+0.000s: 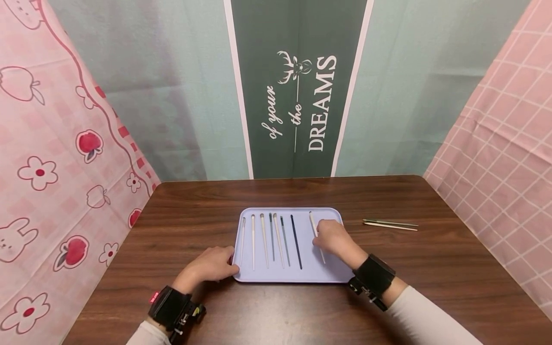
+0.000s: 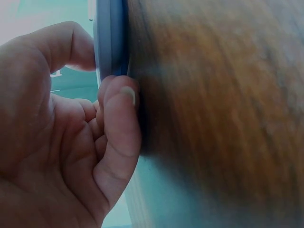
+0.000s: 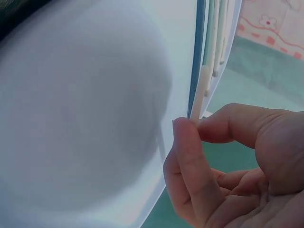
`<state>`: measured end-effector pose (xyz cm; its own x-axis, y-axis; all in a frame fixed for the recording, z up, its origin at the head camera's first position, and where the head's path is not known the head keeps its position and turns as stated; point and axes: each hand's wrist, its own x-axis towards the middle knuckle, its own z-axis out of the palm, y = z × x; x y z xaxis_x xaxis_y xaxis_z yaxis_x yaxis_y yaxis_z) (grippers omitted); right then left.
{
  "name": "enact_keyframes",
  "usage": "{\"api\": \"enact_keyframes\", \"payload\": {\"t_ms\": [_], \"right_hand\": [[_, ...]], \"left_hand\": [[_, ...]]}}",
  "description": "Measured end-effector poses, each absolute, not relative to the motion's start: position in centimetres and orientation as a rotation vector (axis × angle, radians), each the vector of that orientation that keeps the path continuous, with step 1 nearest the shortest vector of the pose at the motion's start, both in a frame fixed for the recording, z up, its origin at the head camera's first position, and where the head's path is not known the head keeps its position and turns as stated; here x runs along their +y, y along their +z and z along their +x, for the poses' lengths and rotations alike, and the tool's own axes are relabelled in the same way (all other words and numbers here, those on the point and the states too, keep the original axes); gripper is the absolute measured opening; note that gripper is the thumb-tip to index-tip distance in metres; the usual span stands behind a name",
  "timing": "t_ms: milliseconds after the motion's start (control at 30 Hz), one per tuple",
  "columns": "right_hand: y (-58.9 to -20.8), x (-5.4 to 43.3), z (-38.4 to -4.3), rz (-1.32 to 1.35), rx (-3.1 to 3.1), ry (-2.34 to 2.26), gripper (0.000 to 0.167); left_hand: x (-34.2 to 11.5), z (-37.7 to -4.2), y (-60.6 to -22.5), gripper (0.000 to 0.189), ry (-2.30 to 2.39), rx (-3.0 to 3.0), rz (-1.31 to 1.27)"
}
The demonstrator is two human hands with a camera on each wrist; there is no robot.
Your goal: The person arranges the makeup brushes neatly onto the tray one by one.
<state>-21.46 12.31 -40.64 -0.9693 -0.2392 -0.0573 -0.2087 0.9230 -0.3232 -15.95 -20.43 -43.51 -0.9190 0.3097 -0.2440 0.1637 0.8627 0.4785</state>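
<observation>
A pale lavender tray lies on the table with a row of slim makeup brushes, some white-handled, some green-grey, one dark navy brush. At the tray's near left corner my left hand grips the rim, thumb on top and fingers against its underside in the left wrist view. Over the right part of the tray, my right hand pinches a white makeup brush between thumb and index finger. In the right wrist view, one end of this brush sticks out beyond the fingertips; the hand hides its middle in the head view.
Two more brushes, one greenish brush and one pale brush, lie on the wooden table right of the tray. Fabric curtains hang behind the table and on both sides.
</observation>
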Motion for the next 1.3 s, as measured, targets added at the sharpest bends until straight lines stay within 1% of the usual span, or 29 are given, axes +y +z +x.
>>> {"api": "enact_keyframes", "payload": {"t_ms": [500,1300], "right_hand": [[-41.1,10.5,-21.3,-0.321,2.918,-0.448,0.018],[-41.7,9.8,-21.4,-0.325,2.934,-0.458,0.018]], "left_hand": [[-20.4,-16.0,-43.5,0.017,0.671,2.715,0.348],[-20.3,-16.0,-43.4,0.017,0.661,2.714,0.357]]}}
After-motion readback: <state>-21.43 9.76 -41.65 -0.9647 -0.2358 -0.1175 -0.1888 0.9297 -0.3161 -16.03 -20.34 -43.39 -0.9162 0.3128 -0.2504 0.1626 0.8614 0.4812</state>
